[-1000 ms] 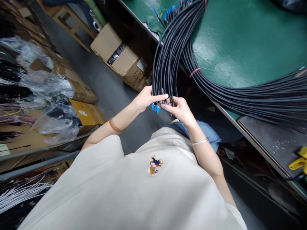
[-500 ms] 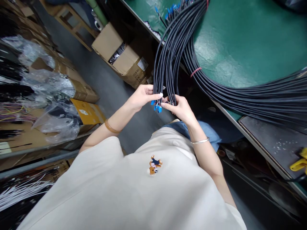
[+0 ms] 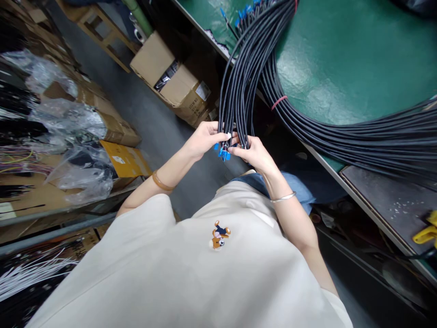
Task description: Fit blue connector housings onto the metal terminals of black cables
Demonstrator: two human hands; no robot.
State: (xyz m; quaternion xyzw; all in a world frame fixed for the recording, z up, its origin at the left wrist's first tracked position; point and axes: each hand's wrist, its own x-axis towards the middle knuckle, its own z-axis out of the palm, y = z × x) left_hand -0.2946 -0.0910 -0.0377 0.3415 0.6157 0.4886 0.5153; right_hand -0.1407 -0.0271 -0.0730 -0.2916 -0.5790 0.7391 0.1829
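Here, we are holding the lower ends of the black cables (image 3: 243,77) in front of us, just off the edge of the green desk (image 3: 327,54). With our left hand (image 3: 204,139), the grip is clasping one group of these cables near their tips; with our right hand (image 3: 256,153), the grip is pinching those right alongside. Blue connectors (image 3: 223,154) are poking out below, between our hands. A red band (image 3: 279,102) is circling another cable run (image 3: 341,136), which is curving across the desk.
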